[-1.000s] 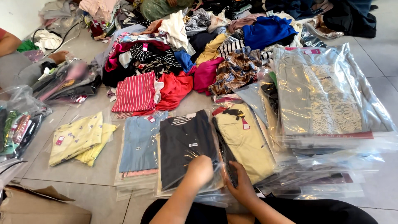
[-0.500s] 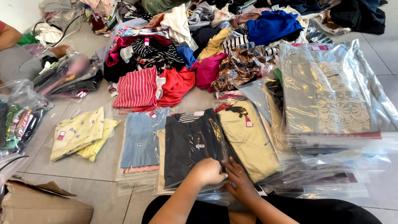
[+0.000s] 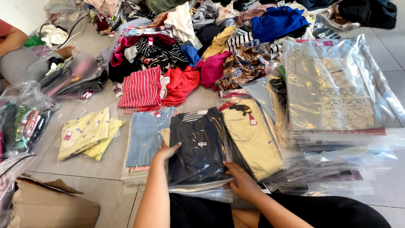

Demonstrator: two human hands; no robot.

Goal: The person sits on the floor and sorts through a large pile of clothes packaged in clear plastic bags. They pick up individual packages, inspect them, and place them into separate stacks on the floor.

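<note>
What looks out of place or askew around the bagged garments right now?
The bagged dark garment between the left hand and right hand lies slightly crooked on its stack. Behind it, a loose heap of unbagged clothes sprawls untidily across the floor. Nothing looks torn or spilled.

Bare floor (image 3: 105, 171) btwn yellow garment (image 3: 84, 137) & blue bagged shirt (image 3: 145, 137) is staying passable; bagged stack (image 3: 337, 126) is blocking right.
</note>
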